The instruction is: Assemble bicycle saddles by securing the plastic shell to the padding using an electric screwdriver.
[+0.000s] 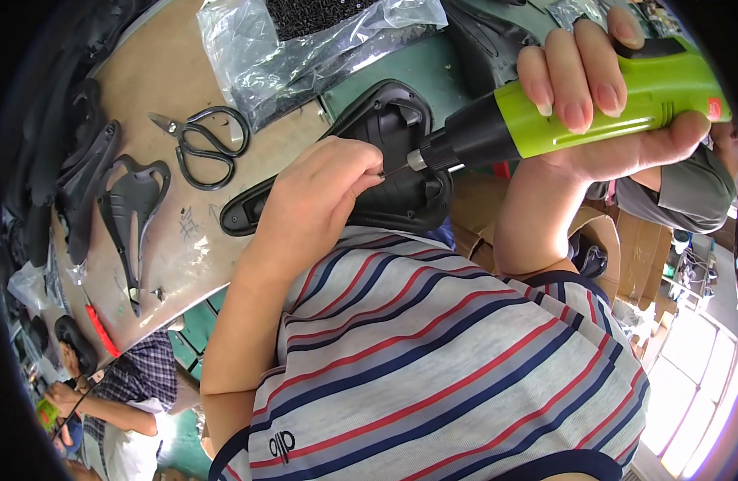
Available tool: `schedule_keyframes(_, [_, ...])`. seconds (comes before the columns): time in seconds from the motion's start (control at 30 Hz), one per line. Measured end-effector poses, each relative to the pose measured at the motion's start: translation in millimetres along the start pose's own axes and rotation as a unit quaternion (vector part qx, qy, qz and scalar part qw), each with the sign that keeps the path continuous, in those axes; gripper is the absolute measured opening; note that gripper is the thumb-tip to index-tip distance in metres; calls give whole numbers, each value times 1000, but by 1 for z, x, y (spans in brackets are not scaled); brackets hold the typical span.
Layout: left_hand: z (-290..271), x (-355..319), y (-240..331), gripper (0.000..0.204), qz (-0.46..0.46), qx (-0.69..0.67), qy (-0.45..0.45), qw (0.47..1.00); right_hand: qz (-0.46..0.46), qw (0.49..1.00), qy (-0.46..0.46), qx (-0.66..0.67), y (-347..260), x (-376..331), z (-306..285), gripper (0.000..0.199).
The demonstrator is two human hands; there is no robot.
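Observation:
My right hand (585,104) wraps round a green and black electric screwdriver (666,84), its bit pointing left toward my other hand. With fingers pinched, my left hand (317,188) holds a tiny black screw (380,174) just off the bit's tip. Under that hand lies a black bicycle saddle (397,120), underside up, its narrow nose toward the left and its wide end near my striped shirt. My left hand hides the saddle's middle. Whether the screw touches the bit, I cannot tell.
A clear plastic bag (241,48) of small black screws lies at the back. Black-handled scissors (212,148), a dark saddle shell (132,200) and a red-handled tool (102,330) rest on the table's left. Co-workers sit at lower left and right. Cardboard boxes (634,256) stand right.

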State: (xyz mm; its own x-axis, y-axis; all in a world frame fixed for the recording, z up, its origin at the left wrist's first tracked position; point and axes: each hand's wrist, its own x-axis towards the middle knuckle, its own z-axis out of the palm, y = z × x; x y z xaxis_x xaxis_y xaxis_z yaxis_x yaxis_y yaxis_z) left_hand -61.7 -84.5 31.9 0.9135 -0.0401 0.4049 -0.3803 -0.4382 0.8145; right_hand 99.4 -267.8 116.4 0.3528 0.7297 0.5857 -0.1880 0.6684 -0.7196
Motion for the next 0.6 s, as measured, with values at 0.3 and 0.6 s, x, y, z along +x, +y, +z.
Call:
schedule_keyframes(0.3, [3,2,9,17,-24,16,-25,999,-7,986,-141,-85,-10,3,9,65])
schedule_keyframes(0.6, [10,9,3,13,-88,58,-3,994,18,985,-111,-130,-8,-12,11,70])
